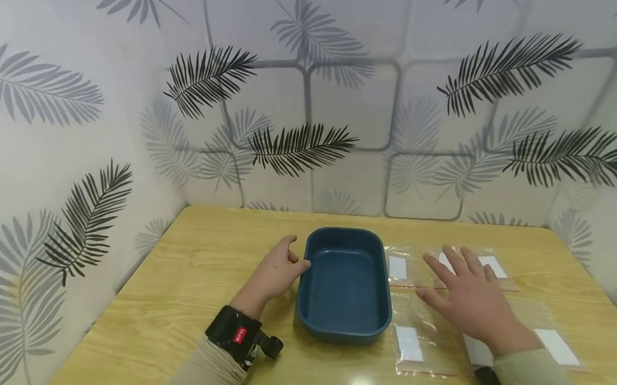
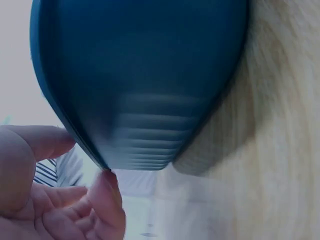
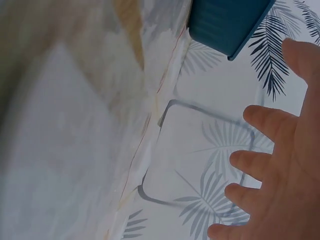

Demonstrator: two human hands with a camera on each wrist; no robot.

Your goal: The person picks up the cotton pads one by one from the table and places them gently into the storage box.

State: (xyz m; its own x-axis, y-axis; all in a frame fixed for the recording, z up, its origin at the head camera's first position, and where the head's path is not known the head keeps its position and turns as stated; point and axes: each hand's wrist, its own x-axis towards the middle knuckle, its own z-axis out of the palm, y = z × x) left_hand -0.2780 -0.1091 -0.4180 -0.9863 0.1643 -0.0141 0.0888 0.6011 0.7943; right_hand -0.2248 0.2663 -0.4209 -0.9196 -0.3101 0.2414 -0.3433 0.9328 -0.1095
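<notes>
A dark blue rectangular bin [image 1: 342,289] stands on the wooden table with nothing inside. At its left side, my left hand [image 1: 274,273] has the thumb tip at the rim, while the other fingers are loosely bent; the left wrist view shows the thumb [image 2: 52,142] beside the rim and a fingertip near the bin's corner. Over several clear plastic bags, my right hand [image 1: 468,299] is spread, palm down, fingers apart and holding nothing. Each bag, such as the front-left one [image 1: 439,342], has a white rectangle and a red line along one edge. The hand and forearm partly cover some bags.
The bags lie right of the bin in two rows, one of them [image 1: 402,260] beside its far right corner. Behind the table rises a wall [image 1: 341,177] with a leaf pattern, and another wall [image 1: 50,159] borders it on the left.
</notes>
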